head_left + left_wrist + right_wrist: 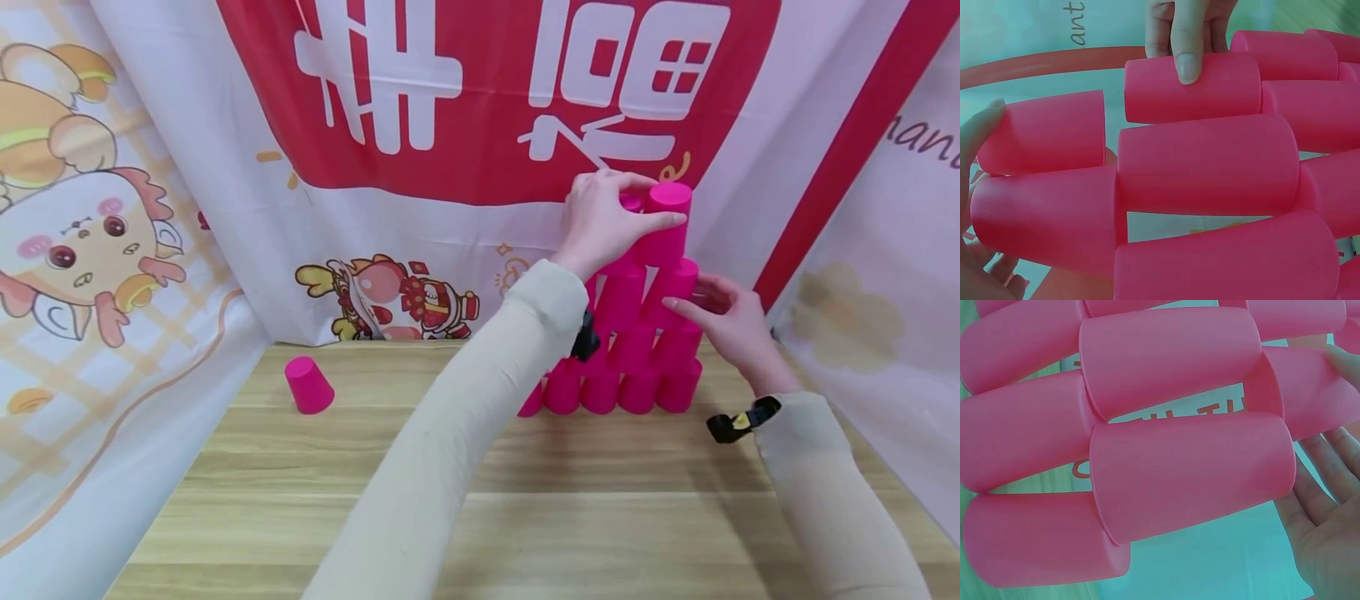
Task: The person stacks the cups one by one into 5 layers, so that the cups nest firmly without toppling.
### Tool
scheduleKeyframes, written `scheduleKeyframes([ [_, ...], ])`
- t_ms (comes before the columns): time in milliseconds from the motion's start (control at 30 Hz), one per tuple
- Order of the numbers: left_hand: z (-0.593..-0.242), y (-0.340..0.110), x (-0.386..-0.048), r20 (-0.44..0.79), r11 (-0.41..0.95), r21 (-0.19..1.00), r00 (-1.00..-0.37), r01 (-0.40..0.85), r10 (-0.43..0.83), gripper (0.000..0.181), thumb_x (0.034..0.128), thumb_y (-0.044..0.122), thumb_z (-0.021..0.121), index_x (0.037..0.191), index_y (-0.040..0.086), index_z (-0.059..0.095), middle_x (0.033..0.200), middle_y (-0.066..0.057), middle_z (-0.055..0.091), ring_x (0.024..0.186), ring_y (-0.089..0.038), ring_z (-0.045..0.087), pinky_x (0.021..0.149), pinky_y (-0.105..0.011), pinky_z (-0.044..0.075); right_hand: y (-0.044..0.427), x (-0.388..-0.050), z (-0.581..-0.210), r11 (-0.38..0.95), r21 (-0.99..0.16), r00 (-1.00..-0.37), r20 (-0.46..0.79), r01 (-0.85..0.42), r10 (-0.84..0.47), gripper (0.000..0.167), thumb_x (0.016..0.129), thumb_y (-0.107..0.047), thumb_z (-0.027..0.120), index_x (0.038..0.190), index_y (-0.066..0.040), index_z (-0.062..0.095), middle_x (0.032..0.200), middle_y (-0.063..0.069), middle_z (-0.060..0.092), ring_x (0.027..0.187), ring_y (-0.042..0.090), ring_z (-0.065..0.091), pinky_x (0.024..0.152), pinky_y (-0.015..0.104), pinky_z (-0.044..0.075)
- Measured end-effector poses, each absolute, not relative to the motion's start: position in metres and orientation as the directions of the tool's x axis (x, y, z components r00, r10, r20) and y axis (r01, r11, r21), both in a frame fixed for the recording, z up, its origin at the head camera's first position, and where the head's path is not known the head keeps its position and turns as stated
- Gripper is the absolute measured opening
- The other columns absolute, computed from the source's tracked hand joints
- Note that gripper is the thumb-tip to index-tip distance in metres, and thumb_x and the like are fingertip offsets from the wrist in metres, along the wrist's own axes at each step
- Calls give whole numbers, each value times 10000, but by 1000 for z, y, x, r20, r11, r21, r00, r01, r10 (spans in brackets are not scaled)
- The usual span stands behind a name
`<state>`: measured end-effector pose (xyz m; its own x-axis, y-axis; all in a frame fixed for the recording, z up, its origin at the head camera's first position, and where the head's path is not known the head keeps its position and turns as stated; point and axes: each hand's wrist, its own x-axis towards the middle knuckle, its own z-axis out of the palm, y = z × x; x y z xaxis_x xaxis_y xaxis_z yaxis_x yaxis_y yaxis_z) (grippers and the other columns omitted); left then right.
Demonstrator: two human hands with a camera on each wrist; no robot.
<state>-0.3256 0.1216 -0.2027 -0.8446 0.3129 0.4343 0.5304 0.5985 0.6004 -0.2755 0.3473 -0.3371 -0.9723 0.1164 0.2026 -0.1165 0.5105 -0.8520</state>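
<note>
Pink plastic cups, upside down, form a stacked wall (637,392) that narrows upward. At its top my left hand (600,217) holds a pink cup (666,242), thumb in front and fingers behind. A small gap shows under this cup's rim in the left wrist view, with another top-tier cup (1047,219) beside it. One tier lower, my right hand (731,325) grips the right-end cup (1194,103), thumb across its front. In the right wrist view the right palm and fingers (1329,531) reach behind that cup (1310,394).
One single pink cup (309,385) stands upside down at the left of the wooden table (337,500). Printed cloth (480,167) hangs close behind the stack, and another cloth panel (862,292) rises on the right.
</note>
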Motion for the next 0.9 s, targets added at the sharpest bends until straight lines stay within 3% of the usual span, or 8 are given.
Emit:
scheduleKeyframes([
  [333,-206,128,-327,430,687,532,-857,494,284,645,745,670,798,1328,432,657,1315,153,530,1221,-38,365,985,-234,361,349,-277,-338,520,-845,-972,209,-124,108,766,892,-582,709,1517,-207,473,1419,68,549,1214,201,529,888,278,502],
  [633,-209,131,-326,419,693,536,-865,482,277,662,755,663,794,1354,428,641,1303,147,539,1229,-45,364,1010,-252,360,350,-278,-339,531,-839,-973,205,-120,103,774,900,-574,704,1529,-198,458,1426,78,548,1222,205,528,887,277,500],
  [900,-209,133,-325,407,734,484,-865,476,293,671,788,677,755,1394,429,609,1304,137,543,1228,-55,381,1010,-254,358,349,-275,-339,527,-842,-975,199,-117,102,805,868,-624,706,1532,-237,468,1414,76,559,1216,217,533,948,426,493],
])
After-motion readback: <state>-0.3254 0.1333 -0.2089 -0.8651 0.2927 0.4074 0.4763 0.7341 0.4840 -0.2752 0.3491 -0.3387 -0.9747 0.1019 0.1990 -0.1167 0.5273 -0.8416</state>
